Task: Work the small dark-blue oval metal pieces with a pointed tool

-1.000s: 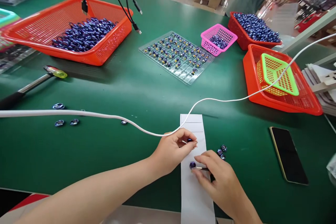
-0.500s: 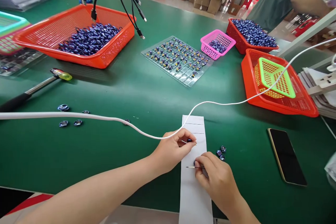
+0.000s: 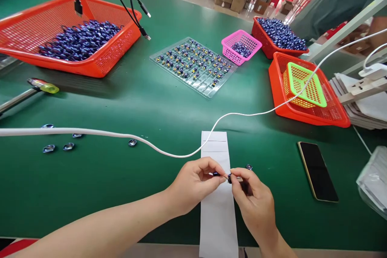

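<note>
Both hands meet above a white paper strip point(image 3: 218, 219). My left hand point(image 3: 198, 183) is closed in a pinch, with a small dark blue shiny part point(image 3: 216, 173) between its fingers. My right hand point(image 3: 255, 195) pinches another small dark blue part point(image 3: 229, 178), and the fingertips of the two hands nearly touch. A thin tool is mostly hidden in the right hand's fingers. Just beyond that hand lies a loose blue metallic ring-like piece point(image 3: 249, 167). More such pieces point(image 3: 69, 146) are scattered on the green table at left.
A white cable point(image 3: 169, 154) crosses in front. Behind stand a red basket point(image 3: 117, 54) of blue parts, a clear tray point(image 3: 208, 92), a pink basket point(image 3: 237, 59) and stacked baskets point(image 3: 320, 117). A phone point(image 3: 319, 173) lies at right, a hammer point(image 3: 18, 100) at left. Black cables point(image 3: 130, 8) hang above.
My right hand has moved up against the left, bringing its dark part to the left fingertips. The thin tool's tip no longer shows. The view has shifted to the right.
</note>
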`<act>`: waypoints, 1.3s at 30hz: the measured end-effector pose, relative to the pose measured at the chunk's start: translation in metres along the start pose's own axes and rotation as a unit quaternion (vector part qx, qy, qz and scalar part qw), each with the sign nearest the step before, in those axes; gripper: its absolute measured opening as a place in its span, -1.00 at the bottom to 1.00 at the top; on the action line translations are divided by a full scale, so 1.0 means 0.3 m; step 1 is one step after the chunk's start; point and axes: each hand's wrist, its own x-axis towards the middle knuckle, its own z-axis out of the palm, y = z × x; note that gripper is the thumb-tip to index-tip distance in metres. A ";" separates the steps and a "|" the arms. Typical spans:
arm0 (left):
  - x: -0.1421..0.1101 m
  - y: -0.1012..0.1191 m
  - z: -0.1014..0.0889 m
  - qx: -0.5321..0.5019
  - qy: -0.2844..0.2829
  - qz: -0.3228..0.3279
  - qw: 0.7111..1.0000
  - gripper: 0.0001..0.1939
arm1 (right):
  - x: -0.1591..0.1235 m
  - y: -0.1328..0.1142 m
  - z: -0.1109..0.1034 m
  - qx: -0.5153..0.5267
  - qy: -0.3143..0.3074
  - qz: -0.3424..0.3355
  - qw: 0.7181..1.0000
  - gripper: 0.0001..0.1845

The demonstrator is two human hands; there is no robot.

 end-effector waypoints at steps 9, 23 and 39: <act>0.005 -0.002 -0.015 0.018 0.006 0.009 1.000 -0.97 | 0.011 -0.007 -0.016 0.050 -0.055 -0.002 0.997 -0.80; -0.002 0.013 -0.017 0.098 0.019 0.021 0.995 -0.94 | 0.007 -0.006 -0.020 0.047 -0.082 0.025 0.995 -0.85; -0.009 0.017 -0.015 0.078 0.023 0.016 0.997 -0.95 | 0.006 -0.004 -0.021 0.064 -0.102 0.038 0.992 -0.89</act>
